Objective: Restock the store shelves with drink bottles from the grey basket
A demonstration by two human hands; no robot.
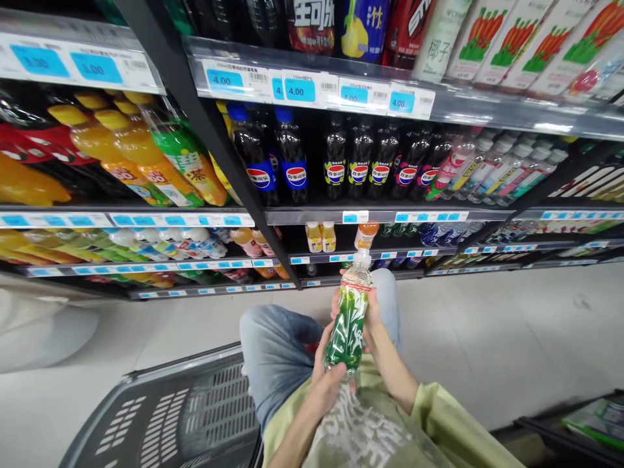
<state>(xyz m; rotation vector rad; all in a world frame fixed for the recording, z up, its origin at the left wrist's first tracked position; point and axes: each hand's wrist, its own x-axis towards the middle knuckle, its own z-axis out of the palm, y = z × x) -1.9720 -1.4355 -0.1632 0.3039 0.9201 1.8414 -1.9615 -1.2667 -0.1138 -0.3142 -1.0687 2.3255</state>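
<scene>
I hold a clear plastic bottle [349,318] with a green label and a white cap upright in front of me, over my knees in blue jeans. My left hand [325,382] grips its lower end from below, fingers wrapped round it. My right hand [373,318] is closed on the bottle's upper half from the right side. Both of my sleeves are pale green.
A grey plastic shopping basket [185,416] sits on the floor at lower left. Drink shelves [370,213] with cola bottles [292,162], orange drinks [131,156] and blue price tags stand ahead. Pale floor tiles [511,331] stretch right. A dark bin edge [575,435] shows at lower right.
</scene>
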